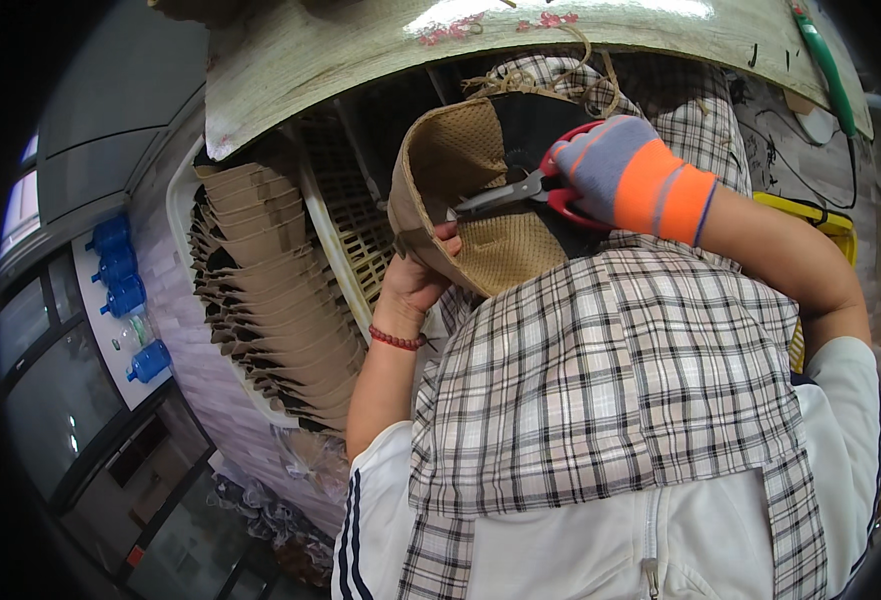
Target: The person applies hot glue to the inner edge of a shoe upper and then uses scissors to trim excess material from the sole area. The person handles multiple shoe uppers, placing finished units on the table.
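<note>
My left hand [422, 278], bare and with a red beaded bracelet at its wrist, grips a curved tan piece [422, 185] by its lower left side. The piece has a dotted tan lining and looks like a shoe upper; black material shows behind it. In my right hand [632, 178], which wears a grey and orange glove, is a pair of scissors [508, 194] with red handles. Its blades point left into the hollow of the tan piece, close to my left fingers. Whether the tips touch the material I cannot tell.
At the left, a white basket [179, 205] holds a long stack of similar tan pieces [285, 280]. A pale worktable [360, 75] crosses the top, with a green-handled tool [826, 65] at its right. Several blue water bottles [125, 295] stand far left. A yellow crate [820, 222] is behind my right arm.
</note>
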Demonstrator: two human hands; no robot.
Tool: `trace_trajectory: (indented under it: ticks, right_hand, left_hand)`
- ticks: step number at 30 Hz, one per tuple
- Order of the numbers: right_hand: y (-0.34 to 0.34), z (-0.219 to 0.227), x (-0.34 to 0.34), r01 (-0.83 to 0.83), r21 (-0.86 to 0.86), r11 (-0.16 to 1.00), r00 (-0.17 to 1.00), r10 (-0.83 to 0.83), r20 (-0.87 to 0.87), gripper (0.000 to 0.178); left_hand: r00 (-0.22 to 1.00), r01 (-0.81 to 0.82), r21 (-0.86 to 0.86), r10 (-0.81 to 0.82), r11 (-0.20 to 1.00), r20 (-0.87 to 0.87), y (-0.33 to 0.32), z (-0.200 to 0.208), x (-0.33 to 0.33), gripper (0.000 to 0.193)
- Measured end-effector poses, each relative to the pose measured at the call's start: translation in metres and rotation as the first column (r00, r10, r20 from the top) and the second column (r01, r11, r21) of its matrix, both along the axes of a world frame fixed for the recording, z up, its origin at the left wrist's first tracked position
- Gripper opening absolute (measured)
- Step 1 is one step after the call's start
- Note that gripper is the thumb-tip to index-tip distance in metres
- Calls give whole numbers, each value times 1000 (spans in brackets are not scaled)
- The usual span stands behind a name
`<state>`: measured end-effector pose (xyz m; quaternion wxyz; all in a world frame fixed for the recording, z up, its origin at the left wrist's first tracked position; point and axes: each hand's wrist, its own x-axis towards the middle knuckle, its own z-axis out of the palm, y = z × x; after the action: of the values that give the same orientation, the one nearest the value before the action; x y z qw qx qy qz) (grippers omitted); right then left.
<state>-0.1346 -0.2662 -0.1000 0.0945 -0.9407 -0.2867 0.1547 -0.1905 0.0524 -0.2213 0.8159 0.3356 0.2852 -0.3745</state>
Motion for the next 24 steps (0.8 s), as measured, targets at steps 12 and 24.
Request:
trace_trajectory:
  ticks: [12, 24]
  right_hand:
    - [1, 3, -1, -37, -57, 998, 998, 35, -43, 44]
    - [21, 29, 15, -128, -236, 963, 930, 34, -365, 57]
  left_hand:
    - [992, 79, -31, -76, 996, 96, -9, 21, -5, 42]
    - [998, -25, -30, 26, 999, 49, -6, 8, -11, 34]
